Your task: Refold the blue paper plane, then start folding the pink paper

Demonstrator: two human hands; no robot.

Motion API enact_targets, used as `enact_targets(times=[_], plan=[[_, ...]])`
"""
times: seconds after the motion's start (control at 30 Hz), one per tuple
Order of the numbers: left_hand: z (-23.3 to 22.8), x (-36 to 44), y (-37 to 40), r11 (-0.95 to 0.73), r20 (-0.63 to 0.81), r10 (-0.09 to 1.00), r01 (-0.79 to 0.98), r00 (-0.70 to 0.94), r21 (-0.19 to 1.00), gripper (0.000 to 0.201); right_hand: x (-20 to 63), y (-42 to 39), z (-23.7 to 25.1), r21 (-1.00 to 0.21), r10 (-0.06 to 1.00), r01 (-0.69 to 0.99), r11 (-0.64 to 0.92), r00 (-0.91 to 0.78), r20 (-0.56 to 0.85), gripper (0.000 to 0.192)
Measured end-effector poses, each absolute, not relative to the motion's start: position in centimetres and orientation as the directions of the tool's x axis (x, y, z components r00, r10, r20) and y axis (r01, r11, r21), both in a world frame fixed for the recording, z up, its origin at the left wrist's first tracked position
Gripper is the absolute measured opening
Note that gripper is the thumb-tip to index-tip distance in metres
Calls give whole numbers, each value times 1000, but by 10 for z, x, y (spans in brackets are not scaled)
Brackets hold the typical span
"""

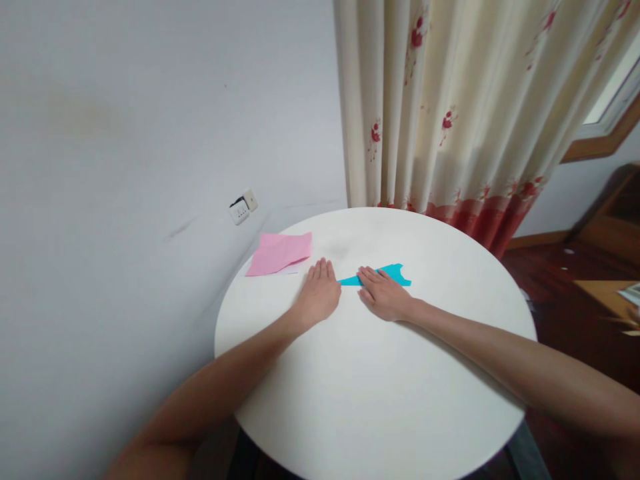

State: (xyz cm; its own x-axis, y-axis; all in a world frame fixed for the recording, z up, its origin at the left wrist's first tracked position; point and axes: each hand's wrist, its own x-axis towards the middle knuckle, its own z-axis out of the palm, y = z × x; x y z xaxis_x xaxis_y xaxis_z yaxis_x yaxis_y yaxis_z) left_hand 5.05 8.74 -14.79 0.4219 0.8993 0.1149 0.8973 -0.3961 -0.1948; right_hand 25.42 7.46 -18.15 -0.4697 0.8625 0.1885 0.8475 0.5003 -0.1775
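A folded piece of blue paper (398, 273) lies flat on the round white table (380, 387). It narrows to a point on the left and has a notched, wider end on the right. My right hand (384, 293) rests palm down across its middle, fingers stretched out. At the narrow left tip lies my left hand (320, 291), flat with its fingers extended forward, covering whatever of the tip is under it. Neither hand grasps anything.
Pink paper (281, 253) lies at the table's back left, with a white sheet partly showing beneath. A white wall with a socket (239, 212) borders the left side. Behind the table hangs a floral curtain (430, 133). A wooden surface (607, 297) stands at the right.
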Motion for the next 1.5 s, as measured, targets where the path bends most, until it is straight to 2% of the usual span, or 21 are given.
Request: enact_targets(times=[0.13, 0.2, 0.33, 0.6, 0.7, 0.77, 0.83, 0.97, 1.07, 1.23, 1.37, 1.5], plan=[[-160, 56, 93, -656, 46, 753, 754, 656, -6, 56, 253, 75, -182, -168, 862, 850, 500, -470, 187, 62], [-167, 57, 95, -677, 2, 735, 734, 678, 55, 59, 253, 75, -182, -165, 866, 853, 495, -468, 178, 62], [-169, 57, 94, -666, -39, 741, 741, 670, 83, 71, 258, 76, -184, -163, 888, 875, 455, -432, 159, 65], [-161, 59, 91, -659, -73, 745, 748, 663, 80, 73, 292, 91, -182, -159, 967, 956, 247, -234, 96, 64], [-161, 59, 90, -657, -71, 748, 751, 660, 67, 73, 292, 91, -179, -132, 971, 976, 175, -148, 188, 64], [-161, 59, 90, -656, -66, 750, 752, 659, 59, 72, 286, 88, -177, -105, 936, 965, 241, -203, 287, 64], [-162, 59, 90, -657, -60, 750, 752, 659, 55, 72, 276, 84, -177, -101, 890, 923, 372, -324, 320, 63], [-163, 59, 91, -658, -51, 749, 751, 660, 54, 70, 260, 80, -182, -162, 850, 840, 518, -483, 212, 63], [-163, 59, 90, -660, -50, 748, 750, 662, 52, 70, 257, 80, -185, -180, 852, 834, 522, -498, 162, 65], [-157, 56, 87, -633, -82, 771, 774, 632, 19, 76, 259, 78, -182, -168, 861, 847, 504, -478, 171, 65], [-152, 49, 84, -580, -102, 812, 814, 574, -34, 82, 258, 77, -181, -149, 864, 855, 497, -472, 175, 65], [-151, 44, 81, -516, -60, 856, 850, 513, -104, 87, 258, 76, -181, -143, 863, 856, 497, -471, 182, 64]])
